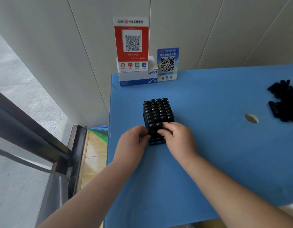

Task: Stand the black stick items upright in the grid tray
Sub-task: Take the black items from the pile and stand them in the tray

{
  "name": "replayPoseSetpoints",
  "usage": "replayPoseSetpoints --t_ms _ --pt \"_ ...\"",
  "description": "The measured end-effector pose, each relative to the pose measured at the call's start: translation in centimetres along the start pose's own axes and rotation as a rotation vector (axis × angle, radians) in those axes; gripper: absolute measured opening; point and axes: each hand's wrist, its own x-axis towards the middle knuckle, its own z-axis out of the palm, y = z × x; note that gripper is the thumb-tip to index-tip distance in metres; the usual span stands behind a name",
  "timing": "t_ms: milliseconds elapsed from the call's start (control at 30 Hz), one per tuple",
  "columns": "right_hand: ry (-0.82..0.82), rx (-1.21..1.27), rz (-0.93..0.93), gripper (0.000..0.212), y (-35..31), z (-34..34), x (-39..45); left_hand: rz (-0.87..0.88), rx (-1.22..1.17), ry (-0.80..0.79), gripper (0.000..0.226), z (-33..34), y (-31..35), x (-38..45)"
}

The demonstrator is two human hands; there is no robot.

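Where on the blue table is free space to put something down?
Free: the blue table right of the grid tray up to the round hole, and the near strip. Crowded: loose sticks far right, signs at the back.

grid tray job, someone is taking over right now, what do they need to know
Left hand and right hand: both at the near end of the grid tray, fingers on the front sticks; the exact grip is hidden.
Done: most rows hold upright black sticks.
Left: the nearest slots look empty; a pile of loose sticks lies far right on the blue table.
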Motion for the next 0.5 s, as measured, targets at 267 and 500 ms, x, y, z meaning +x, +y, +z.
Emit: replayPoseSetpoints --t_ms 267,500 --pt "0.022 -0.035 0.07 0.008 -0.3 -0.8 -0.6 -0.012 -0.019 0.04 0.015 -0.7 1.0 -0.1" --pt "0.077 -0.045 0.063 0.024 0.5 -6.8 -1.9 0.19 0.112 0.182 0.028 -2.5 5.5 -0.3"
